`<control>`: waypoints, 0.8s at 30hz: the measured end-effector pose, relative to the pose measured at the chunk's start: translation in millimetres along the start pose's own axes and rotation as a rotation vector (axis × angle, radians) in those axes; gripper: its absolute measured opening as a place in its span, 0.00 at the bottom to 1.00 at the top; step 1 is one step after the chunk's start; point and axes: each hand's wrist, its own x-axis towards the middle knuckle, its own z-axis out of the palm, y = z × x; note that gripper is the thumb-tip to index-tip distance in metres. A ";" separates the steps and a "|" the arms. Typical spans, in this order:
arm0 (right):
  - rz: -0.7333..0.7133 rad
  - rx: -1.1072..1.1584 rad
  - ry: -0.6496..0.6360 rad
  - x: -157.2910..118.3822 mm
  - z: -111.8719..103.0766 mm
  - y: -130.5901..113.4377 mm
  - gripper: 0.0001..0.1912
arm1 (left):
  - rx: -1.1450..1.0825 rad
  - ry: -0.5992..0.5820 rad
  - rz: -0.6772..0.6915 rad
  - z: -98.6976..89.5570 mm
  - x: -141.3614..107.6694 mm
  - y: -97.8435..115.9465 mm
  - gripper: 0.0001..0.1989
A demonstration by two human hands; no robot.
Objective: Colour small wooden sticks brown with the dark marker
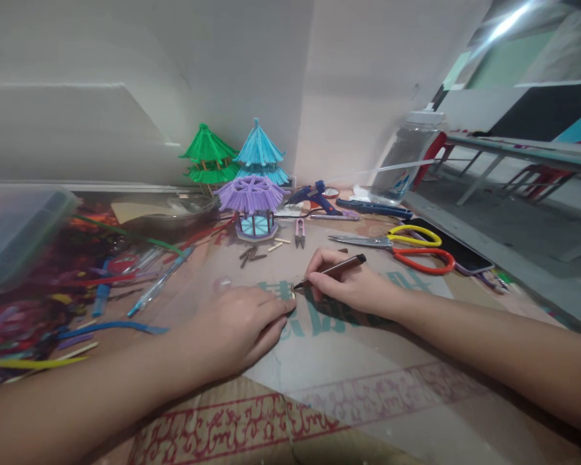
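Note:
My right hand is closed around a brown marker pen, its tip down at the left. The tip meets a short pale stick on the work surface. My left hand lies low, its fingertips pressed together on the near end of that stick. Just beyond are several short dark brown sticks and a few pale stick pieces. A small pavilion model with a purple roof stands behind them, and small pink-handled snips lie beside it.
Green and blue roofed models stand by the wall. A blue glue gun, scissors, a phone and a clear plastic bottle are at right. Left are a plastic box and colourful craft strips.

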 end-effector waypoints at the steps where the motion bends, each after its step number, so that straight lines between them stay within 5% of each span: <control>1: 0.002 0.006 -0.011 -0.4 0.1 0.0 0.06 | 0.001 0.000 0.002 0.1 -0.3 -0.1 0.15; 24: -0.035 0.004 -0.005 -0.3 0.8 0.6 0.06 | 0.021 0.002 -0.006 0.7 -0.2 0.0 0.14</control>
